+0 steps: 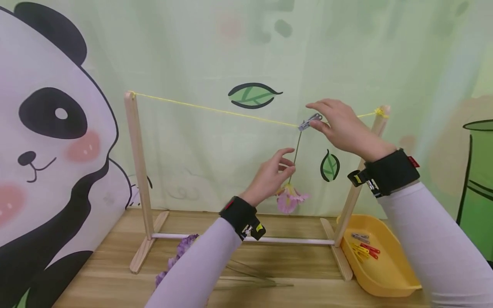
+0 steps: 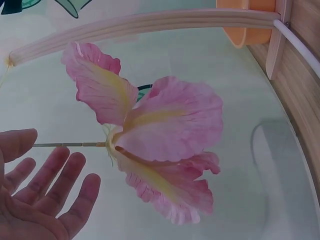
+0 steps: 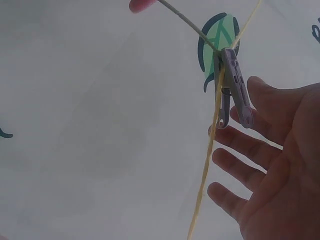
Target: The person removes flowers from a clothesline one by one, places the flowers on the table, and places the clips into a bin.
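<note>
A grey clothespin (image 1: 309, 122) clips the stem (image 1: 297, 149) of an artificial flower to the yellow string (image 1: 215, 112). The pink flower head (image 2: 170, 120) hangs downward below the clip. Beside the clothespin is my right hand (image 1: 340, 126), its fingers spread; in the right wrist view the thumb and fingers stand around the clip's handles without squeezing them. My left hand (image 1: 271, 175) is at the stem just above the petals, with loose, parted fingers. Whether the left fingertips touch the stem I cannot tell.
Two wooden posts (image 1: 137, 167) joined by a white rod (image 1: 292, 241) hold up the string. A yellow tray (image 1: 389, 273) with grey, yellow and red clothespins (image 1: 370, 250) stands at the right. Purple flowers (image 1: 185, 246) with long stems lie on the table, partly behind my left arm.
</note>
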Action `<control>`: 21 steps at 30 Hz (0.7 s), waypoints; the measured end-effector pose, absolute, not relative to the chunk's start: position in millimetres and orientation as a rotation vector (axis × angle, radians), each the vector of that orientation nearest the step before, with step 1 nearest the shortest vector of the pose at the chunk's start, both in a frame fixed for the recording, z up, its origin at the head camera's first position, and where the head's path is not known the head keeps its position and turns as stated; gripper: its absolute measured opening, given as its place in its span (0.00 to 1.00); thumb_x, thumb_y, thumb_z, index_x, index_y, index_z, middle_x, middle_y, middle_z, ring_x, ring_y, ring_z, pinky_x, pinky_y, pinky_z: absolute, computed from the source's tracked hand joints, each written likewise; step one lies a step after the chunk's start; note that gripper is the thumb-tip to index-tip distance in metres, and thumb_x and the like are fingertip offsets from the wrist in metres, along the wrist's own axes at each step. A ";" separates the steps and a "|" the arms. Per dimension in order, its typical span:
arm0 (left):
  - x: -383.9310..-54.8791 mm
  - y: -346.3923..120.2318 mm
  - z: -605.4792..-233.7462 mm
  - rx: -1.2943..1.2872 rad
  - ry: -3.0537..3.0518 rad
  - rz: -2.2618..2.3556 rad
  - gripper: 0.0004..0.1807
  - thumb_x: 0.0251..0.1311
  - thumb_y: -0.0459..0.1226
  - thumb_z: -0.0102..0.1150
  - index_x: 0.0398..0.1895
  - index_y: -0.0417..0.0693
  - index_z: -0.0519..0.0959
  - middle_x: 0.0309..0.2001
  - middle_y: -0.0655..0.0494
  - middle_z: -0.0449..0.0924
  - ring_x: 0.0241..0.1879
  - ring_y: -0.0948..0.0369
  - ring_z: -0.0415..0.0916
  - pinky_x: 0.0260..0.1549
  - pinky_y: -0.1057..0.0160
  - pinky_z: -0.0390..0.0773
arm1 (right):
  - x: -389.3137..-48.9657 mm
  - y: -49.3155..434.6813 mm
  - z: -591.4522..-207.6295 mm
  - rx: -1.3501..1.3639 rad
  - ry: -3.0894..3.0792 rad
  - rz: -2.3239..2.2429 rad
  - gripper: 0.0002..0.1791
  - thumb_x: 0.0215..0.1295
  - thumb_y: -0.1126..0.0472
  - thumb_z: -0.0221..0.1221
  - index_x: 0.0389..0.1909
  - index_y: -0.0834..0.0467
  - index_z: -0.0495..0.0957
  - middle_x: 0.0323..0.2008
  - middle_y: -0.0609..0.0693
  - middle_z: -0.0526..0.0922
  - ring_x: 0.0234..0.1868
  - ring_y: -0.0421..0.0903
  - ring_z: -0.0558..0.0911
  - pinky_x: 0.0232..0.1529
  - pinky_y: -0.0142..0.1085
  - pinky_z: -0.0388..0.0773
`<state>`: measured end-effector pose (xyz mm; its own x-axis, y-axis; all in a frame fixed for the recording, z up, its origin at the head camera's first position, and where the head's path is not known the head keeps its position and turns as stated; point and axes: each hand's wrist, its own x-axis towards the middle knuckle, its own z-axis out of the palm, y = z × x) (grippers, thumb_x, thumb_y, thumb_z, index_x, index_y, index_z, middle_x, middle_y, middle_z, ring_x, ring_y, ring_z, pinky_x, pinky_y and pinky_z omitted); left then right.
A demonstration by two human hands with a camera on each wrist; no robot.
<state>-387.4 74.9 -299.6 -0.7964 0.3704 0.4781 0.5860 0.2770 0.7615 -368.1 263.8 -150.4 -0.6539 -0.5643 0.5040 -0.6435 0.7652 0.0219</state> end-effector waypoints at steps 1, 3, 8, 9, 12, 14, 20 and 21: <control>-387.9 75.9 -298.8 -0.888 -2.331 -1.534 0.27 0.69 0.40 0.53 0.70 0.56 0.61 0.50 0.50 0.79 0.50 0.56 0.77 0.50 0.55 0.78 | -369.2 263.4 -148.8 0.905 -2.479 0.206 0.24 0.70 0.62 0.54 0.64 0.66 0.66 0.58 0.67 0.72 0.62 0.65 0.65 0.61 0.61 0.59; -388.6 77.3 -297.5 -0.881 -2.314 -1.527 0.26 0.69 0.39 0.53 0.69 0.56 0.62 0.48 0.50 0.80 0.48 0.56 0.77 0.49 0.55 0.78 | -370.6 262.3 -146.1 0.895 -2.507 0.201 0.23 0.71 0.62 0.54 0.63 0.66 0.67 0.56 0.67 0.73 0.60 0.66 0.66 0.59 0.62 0.60; -388.8 78.0 -296.6 -0.864 -2.268 -1.505 0.21 0.70 0.35 0.51 0.64 0.54 0.68 0.41 0.52 0.82 0.42 0.56 0.80 0.43 0.59 0.78 | -373.8 258.8 -143.3 0.877 -2.584 0.172 0.19 0.71 0.62 0.54 0.58 0.66 0.72 0.51 0.65 0.76 0.55 0.65 0.68 0.56 0.61 0.62; -388.9 77.9 -296.6 -0.865 -2.256 -1.506 0.20 0.70 0.35 0.51 0.63 0.54 0.69 0.39 0.53 0.83 0.41 0.55 0.80 0.42 0.60 0.78 | -374.5 258.4 -143.3 0.874 -2.593 0.163 0.18 0.71 0.62 0.54 0.57 0.67 0.73 0.50 0.65 0.77 0.54 0.64 0.69 0.55 0.60 0.63; -388.6 78.4 -296.0 -0.871 -2.233 -1.524 0.18 0.70 0.34 0.50 0.62 0.53 0.70 0.38 0.53 0.83 0.39 0.54 0.81 0.39 0.61 0.78 | -376.0 257.8 -143.5 0.867 -2.599 0.141 0.16 0.70 0.63 0.54 0.54 0.66 0.76 0.47 0.64 0.78 0.51 0.63 0.70 0.53 0.59 0.65; -388.6 78.8 -295.5 -0.874 -2.223 -1.533 0.18 0.70 0.34 0.51 0.61 0.53 0.71 0.37 0.53 0.83 0.38 0.54 0.81 0.38 0.62 0.79 | -376.1 257.8 -143.1 0.866 -2.591 0.135 0.15 0.70 0.63 0.55 0.52 0.66 0.77 0.46 0.64 0.78 0.50 0.63 0.70 0.51 0.58 0.65; -391.0 79.9 -296.1 -0.880 -2.203 -1.556 0.18 0.68 0.33 0.53 0.60 0.54 0.72 0.36 0.53 0.81 0.34 0.61 0.80 0.34 0.65 0.81 | -372.5 255.0 -137.4 0.826 -2.584 0.105 0.11 0.68 0.63 0.57 0.45 0.64 0.81 0.41 0.61 0.79 0.46 0.62 0.70 0.48 0.59 0.63; -391.2 79.8 -296.2 -0.880 -2.201 -1.559 0.18 0.68 0.33 0.53 0.59 0.54 0.72 0.36 0.53 0.80 0.33 0.62 0.80 0.33 0.65 0.81 | -371.7 254.0 -136.0 0.812 -2.589 0.104 0.10 0.67 0.63 0.57 0.44 0.63 0.82 0.40 0.60 0.80 0.46 0.61 0.69 0.48 0.59 0.62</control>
<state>-391.2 79.8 -296.2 -0.7660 0.3056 0.5655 0.6349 0.2221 0.7400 -371.7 254.0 -136.0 -0.7398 -0.5289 0.4160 -0.5606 0.8263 0.0536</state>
